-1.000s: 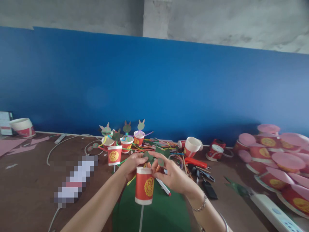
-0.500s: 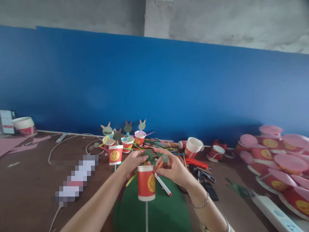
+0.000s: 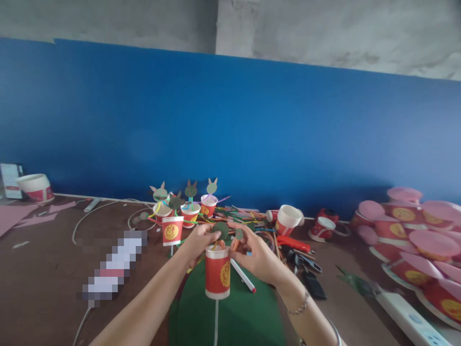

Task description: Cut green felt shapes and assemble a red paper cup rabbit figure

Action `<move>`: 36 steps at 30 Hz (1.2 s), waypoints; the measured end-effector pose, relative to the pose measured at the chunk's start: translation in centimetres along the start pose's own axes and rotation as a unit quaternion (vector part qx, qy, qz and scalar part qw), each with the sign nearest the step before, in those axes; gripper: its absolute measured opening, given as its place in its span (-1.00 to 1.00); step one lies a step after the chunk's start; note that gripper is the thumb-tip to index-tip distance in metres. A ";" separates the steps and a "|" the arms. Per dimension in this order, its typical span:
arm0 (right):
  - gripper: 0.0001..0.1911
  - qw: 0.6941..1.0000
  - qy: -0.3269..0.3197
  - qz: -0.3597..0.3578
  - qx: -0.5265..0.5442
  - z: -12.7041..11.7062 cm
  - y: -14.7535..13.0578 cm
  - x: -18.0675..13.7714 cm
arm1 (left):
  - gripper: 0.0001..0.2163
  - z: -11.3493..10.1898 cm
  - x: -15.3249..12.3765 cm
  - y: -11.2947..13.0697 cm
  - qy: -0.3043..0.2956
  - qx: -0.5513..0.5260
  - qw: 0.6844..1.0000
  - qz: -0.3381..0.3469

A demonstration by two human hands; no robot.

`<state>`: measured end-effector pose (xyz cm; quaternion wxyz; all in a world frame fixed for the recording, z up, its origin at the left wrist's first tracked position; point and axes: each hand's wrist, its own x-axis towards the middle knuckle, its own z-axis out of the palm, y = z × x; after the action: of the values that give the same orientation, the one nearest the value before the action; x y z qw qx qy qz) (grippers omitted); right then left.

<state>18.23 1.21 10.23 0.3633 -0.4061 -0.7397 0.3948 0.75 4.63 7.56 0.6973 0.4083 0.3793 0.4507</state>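
Observation:
A red paper cup (image 3: 217,272) with a gold emblem stands on a white stick above a green paper sheet (image 3: 245,317). My left hand (image 3: 196,242) pinches a dark green paper disc (image 3: 221,230) over the cup's mouth. My right hand (image 3: 256,254) pinches a smaller green disc (image 3: 238,234) on an orange strip beside it, and a red-tipped white pen (image 3: 243,276) lies under its palm. Both hands are closed in pinches at the cup's rim.
Several finished red cups with green rabbit cut-outs (image 3: 187,204) stand behind. Coloured strips (image 3: 245,218), tipped cups (image 3: 288,218), a red tool (image 3: 292,242) and black items lie right. Pink-lidded red bowls (image 3: 414,230) fill the far right. A white power strip (image 3: 410,319) and cables (image 3: 104,211) lie on the brown table.
The cup has risen slightly and steadied. My right hand moved the small disc outward, then back in close to the larger disc over the cup.

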 end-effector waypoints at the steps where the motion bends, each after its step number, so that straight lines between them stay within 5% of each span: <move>1: -0.49 1.000 0.011 0.003 -0.005 0.0 0.1 0.1 | -0.69 -0.1 -0.1 0.2 0.005 0.009 1.000 0.005; 6: -0.66 0.999 0.000 0.025 0.031 0.2 0.4 0.6 | -0.70 -0.1 -0.3 0.8 0.008 0.050 0.998 0.034; 12: -0.78 0.994 0.041 0.078 0.060 -0.1 1.2 1.2 | -0.72 0.1 -0.3 1.1 0.092 0.132 0.972 0.170; 18: -0.86 0.988 0.054 0.123 0.079 0.1 1.1 1.3 | -0.77 0.7 -0.8 1.5 0.101 0.169 0.944 0.266; 36: -0.80 0.981 0.119 0.106 0.109 0.7 0.1 1.1 | -0.76 1.4 -1.9 1.9 0.114 0.156 0.942 0.276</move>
<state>17.24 2.05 10.07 0.4468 -0.4841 -0.5966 0.4584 0.87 3.04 10.10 0.4258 0.5465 0.3942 0.6039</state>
